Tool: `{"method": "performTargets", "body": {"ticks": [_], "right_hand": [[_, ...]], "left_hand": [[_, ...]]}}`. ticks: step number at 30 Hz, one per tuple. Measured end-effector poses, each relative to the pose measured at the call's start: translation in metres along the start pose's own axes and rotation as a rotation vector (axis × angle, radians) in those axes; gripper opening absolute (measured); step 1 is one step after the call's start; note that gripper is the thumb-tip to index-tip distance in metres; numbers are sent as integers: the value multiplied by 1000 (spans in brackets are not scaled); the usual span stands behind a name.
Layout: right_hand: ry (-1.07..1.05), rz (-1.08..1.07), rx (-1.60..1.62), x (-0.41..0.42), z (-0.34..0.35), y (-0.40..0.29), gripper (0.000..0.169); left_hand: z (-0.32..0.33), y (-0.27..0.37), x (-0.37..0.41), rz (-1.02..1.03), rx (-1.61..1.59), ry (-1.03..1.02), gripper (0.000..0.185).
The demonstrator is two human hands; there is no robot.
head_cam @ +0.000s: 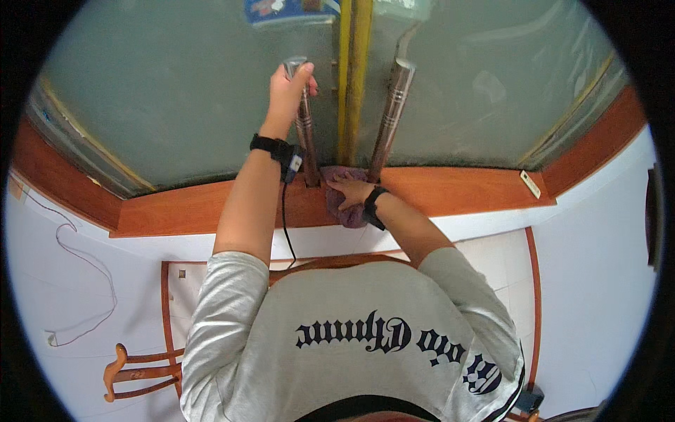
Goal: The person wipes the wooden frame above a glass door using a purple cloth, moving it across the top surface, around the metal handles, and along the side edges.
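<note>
My left hand (pixel 293 88) is wrapped around the upper part of a shiny metal tube (pixel 305 129), thumb near its top end. The tube's foot meets the reddish-brown wooden window sill (pixel 453 189). On the sill, my right hand (pixel 352 191) holds down a crumpled purple cloth (pixel 352 217), fingers spread over it. The cloth lies between the left tube and a second metal tube (pixel 393 113), which leans a little to the right. Black bands circle both my wrists, and the left one carries a small device with a cable.
Behind the tubes are glass panes (pixel 211 105) and a yellowish upright frame strip (pixel 348 79). A white remote control (pixel 530 183) lies at the sill's right end. A wooden chair (pixel 142 373) stands lower left. A thin cord (pixel 112 279) hangs along the left wall.
</note>
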State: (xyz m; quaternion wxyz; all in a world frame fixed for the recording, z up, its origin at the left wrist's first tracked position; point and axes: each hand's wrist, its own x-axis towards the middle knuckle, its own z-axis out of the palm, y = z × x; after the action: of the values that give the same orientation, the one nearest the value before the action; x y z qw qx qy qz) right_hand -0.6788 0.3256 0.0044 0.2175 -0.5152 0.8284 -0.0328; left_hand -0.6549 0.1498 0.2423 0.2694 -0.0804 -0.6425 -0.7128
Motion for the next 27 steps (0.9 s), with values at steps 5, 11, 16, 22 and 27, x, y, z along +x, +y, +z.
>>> {"method": "performTargets", "body": {"ticks": [5,11,16,22,27], "right_hand": [[-126,-109,-6,-52,6,14,93],[-265,23,177,-146,9,85,99],[-283,429,202,-232,2,126,102],[-58,767,301,-312,54,196,90],[-60,966,163,-300,72,213,82]], "left_hand": [[-2,-7,3,22,0,11,22],[8,-4,2,71,-27,-4,24],[3,-6,1,67,14,30,23],[0,-3,-1,86,-2,14,24],[2,-3,-2,144,9,5,24]]}}
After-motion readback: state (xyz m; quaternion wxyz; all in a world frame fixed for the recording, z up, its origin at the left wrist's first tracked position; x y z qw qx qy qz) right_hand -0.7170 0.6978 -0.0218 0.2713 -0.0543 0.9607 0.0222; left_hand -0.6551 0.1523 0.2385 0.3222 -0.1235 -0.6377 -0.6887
